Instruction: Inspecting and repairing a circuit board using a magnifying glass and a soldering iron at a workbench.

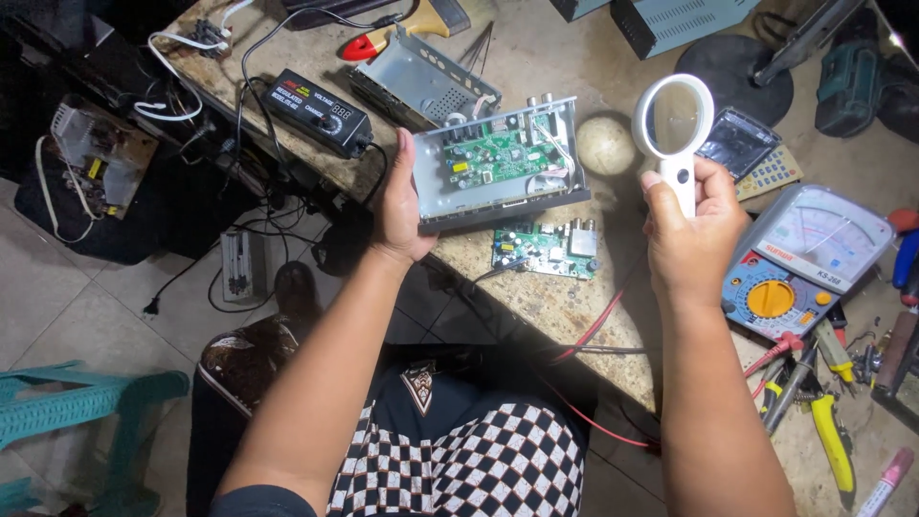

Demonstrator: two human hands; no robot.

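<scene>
The opened metal receiver case [498,163] sits at the bench [536,297] edge, its long axis running left to right and tilted up to the right, one green circuit board [493,153] inside facing up; the left hand [402,206] grips its left end, fingers closed on it; the right hand [691,230] is wrapped round the handle of one white magnifying glass [675,124], lens upward; a second, loose board [546,249] lies just below the case; one analogue multimeter [804,258] rests to the right.

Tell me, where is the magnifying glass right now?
The magnifying glass is in the right hand, raised over the workbench, right of the open metal box with the green circuit board and above the multimeter.
</scene>
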